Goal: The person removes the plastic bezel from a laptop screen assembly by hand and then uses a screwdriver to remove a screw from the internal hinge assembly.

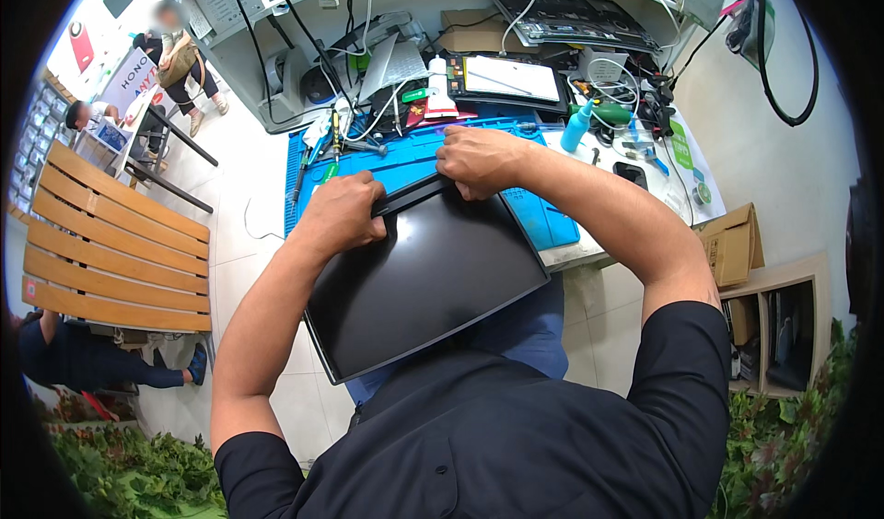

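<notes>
A black laptop screen (428,279) lies tilted across my lap, its far edge up against the blue work mat (548,220) on the bench. Along that far edge runs a narrow black strip (412,197). My left hand (343,213) is closed on the strip's left end, thumb over the screen side. Farther right, my right hand (481,162) grips the same edge with curled fingers. What lies under the fingers is hidden, and I cannot tell whether the strip is apart from the screen.
Screwdrivers (333,141), a light-blue bottle (577,125), a tablet-like device (508,79) and tangled cables crowd the bench's back. An opened laptop chassis (575,20) rests on the shelf above. A slatted wooden bench (120,243) stands left; other people are beyond and below it. A cardboard box (730,245) sits right.
</notes>
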Tool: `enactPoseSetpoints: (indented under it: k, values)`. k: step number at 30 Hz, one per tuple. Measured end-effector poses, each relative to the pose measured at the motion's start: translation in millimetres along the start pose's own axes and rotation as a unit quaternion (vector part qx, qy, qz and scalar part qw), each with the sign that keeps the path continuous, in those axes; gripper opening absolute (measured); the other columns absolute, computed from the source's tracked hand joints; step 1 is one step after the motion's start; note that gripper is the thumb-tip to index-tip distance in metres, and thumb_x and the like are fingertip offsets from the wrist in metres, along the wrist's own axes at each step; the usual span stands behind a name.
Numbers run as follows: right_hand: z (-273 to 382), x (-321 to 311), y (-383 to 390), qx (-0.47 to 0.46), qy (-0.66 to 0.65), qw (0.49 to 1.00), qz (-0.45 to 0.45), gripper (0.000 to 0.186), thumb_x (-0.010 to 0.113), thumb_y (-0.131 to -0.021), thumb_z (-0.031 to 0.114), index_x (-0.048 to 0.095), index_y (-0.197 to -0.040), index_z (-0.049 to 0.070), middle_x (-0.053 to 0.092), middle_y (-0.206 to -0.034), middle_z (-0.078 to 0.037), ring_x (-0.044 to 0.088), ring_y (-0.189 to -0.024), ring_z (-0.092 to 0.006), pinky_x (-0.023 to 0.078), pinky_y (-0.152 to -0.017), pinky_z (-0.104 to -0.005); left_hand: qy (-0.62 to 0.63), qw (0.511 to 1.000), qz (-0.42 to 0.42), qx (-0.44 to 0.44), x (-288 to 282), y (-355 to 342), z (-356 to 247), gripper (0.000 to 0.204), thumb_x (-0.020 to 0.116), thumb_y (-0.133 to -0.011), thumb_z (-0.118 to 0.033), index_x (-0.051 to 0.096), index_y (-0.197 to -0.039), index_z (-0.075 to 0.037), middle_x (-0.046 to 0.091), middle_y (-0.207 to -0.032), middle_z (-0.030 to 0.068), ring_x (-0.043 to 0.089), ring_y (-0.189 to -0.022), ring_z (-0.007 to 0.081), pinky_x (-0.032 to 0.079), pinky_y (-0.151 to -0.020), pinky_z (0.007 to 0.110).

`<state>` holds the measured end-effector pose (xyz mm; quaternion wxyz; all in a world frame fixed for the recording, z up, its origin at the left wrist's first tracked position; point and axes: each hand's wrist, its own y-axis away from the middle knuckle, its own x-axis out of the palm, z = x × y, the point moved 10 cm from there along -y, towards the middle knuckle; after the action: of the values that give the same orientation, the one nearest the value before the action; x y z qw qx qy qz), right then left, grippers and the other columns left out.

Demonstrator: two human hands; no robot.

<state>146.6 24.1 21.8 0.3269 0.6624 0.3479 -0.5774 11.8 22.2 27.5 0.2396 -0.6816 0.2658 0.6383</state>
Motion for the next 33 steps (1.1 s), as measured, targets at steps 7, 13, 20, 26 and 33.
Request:
enactPoseSetpoints:
  k: [7, 13, 20, 26, 33]
  values:
    - [-1.1, -0.2, 1.0, -0.006, -0.002, 1.0, -0.006, 0.015, 0.077, -0.079, 0.012, 0.075, -0.087, 0.0, 0.072, -0.09, -0.012, 0.067, -0.093, -0.0308, 0.051, -0.096, -0.0403, 0.004, 1.0, 0.001, -0.002, 1.7, -0.7, 1.4, 0.032, 0.082, -0.077, -0.022, 0.08, -0.105, -0.006, 0.074, -0.108, 0.0141, 0.073, -0.099, 0.0367, 0.059, -0.09, 0.045]
    - [-2.7, -1.7, 1.6, 0.006, -0.009, 1.0, 0.002, 0.015, 0.077, -0.077, 0.009, 0.075, -0.088, 0.0, 0.072, -0.092, -0.012, 0.066, -0.095, -0.0305, 0.05, -0.097, -0.0406, 0.001, 1.0, -0.002, -0.001, 1.2, -1.3, 1.0, 0.033, 0.082, -0.077, -0.021, 0.08, -0.106, -0.006, 0.074, -0.107, 0.0141, 0.073, -0.099, 0.0368, 0.059, -0.09, 0.045]
    - [-6.4, 2.2, 2.7, 0.007, -0.019, 1.0, 0.007, 0.019, 0.077, -0.075, 0.006, 0.073, -0.093, 0.0, 0.071, -0.098, -0.013, 0.065, -0.101, -0.0318, 0.051, -0.099, -0.0417, 0.008, 1.0, -0.001, -0.002, 1.4, -1.5, 1.1, 0.033, 0.082, -0.076, -0.021, 0.08, -0.105, -0.006, 0.074, -0.106, 0.0144, 0.072, -0.098, 0.037, 0.059, -0.09, 0.045]
    - [-9.4, 2.5, 3.7, 0.011, -0.035, 0.999, 0.022, 0.023, 0.076, -0.075, 0.009, 0.073, -0.095, -0.001, 0.071, -0.099, -0.014, 0.066, -0.104, -0.0327, 0.051, -0.101, -0.0431, 0.006, 1.0, 0.005, -0.005, 1.4, -2.4, 1.2, 0.034, 0.082, -0.076, -0.021, 0.08, -0.106, -0.006, 0.074, -0.107, 0.0144, 0.073, -0.099, 0.0373, 0.059, -0.09, 0.045]
    - [-2.8, -5.9, 4.7, 0.024, -0.03, 0.998, -0.052, 0.052, 0.074, -0.096, 0.051, 0.079, -0.089, 0.0, 0.076, -0.091, -0.016, 0.072, -0.094, -0.037, 0.053, -0.097, -0.0459, 0.009, 1.0, 0.004, -0.015, -2.0, -2.6, 0.6, 0.031, 0.081, -0.076, -0.022, 0.082, -0.102, -0.006, 0.075, -0.106, 0.0147, 0.074, -0.097, 0.0372, 0.06, -0.089, 0.045]
